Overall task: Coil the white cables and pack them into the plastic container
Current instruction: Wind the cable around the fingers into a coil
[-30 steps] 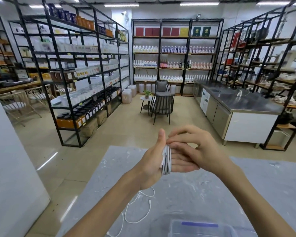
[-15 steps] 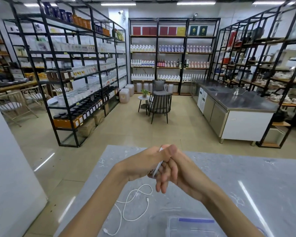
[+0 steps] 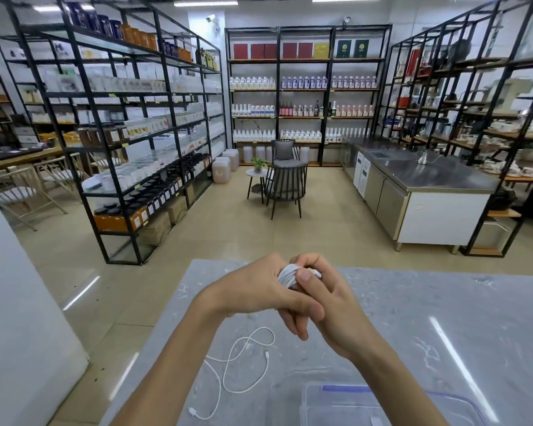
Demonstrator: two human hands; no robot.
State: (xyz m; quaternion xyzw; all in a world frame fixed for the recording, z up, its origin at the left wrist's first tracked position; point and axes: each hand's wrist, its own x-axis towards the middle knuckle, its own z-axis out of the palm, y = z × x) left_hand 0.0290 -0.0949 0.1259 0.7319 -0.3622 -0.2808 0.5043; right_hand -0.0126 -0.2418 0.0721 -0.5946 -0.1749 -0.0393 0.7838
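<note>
Marble table [image 3: 443,302] | hands grip cable coil [image 3: 286,275]: left hand [image 3: 259,290], right hand [image 3: 330,309] | shelf labels [image 3: 150,207] unreadable

grey marble table [image 3: 443,302] | loose white cable [image 3: 243,364] | clear plastic container [image 3: 326,404]

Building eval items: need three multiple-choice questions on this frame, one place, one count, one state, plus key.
1. The loose cable lies: A on the table, left of the container; B inside the container; C on the floor.
2. White cables in view: A one; B two; C four.
3. The held cable is: A stretched straight; B wound into a bundle; C plugged in.
1 A, it snakes over the table; 2 B, one loose, one held; 3 B, left hand and right hand grip it coiled.
</note>
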